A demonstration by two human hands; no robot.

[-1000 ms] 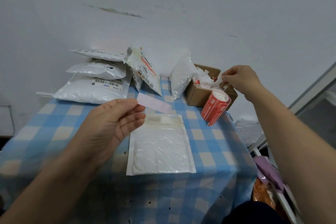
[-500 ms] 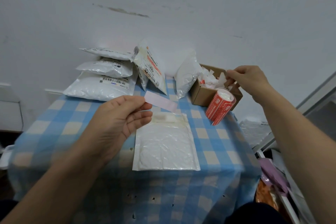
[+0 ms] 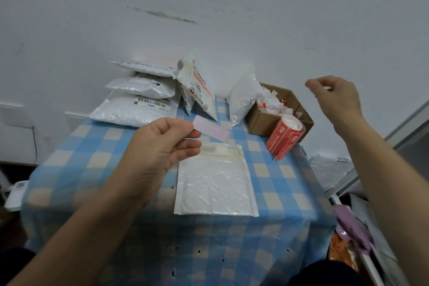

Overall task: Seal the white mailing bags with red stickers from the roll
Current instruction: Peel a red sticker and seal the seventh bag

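Observation:
My left hand (image 3: 160, 146) pinches one end of a peeled sticker (image 3: 210, 129), whose pale pink back faces me, just above the top flap of a white bubble mailing bag (image 3: 216, 183) lying flat on the checked tablecloth. The red sticker roll (image 3: 284, 138) lies on its side against a cardboard box, right of the bag. My right hand (image 3: 336, 97) hovers in the air to the right of the box, its fingers loosely curled with nothing seen in them.
The cardboard box (image 3: 260, 123) holds crumpled white backing scraps. A stack of filled white bags (image 3: 137, 109) sits at the back left, with two more bags (image 3: 199, 90) leaning beside it. The blue checked table (image 3: 92, 153) drops off at the right beside a cluttered shelf (image 3: 362, 234).
My right hand has lifted away from the box, up and to the right. My left hand still holds the sticker over the bag's flap.

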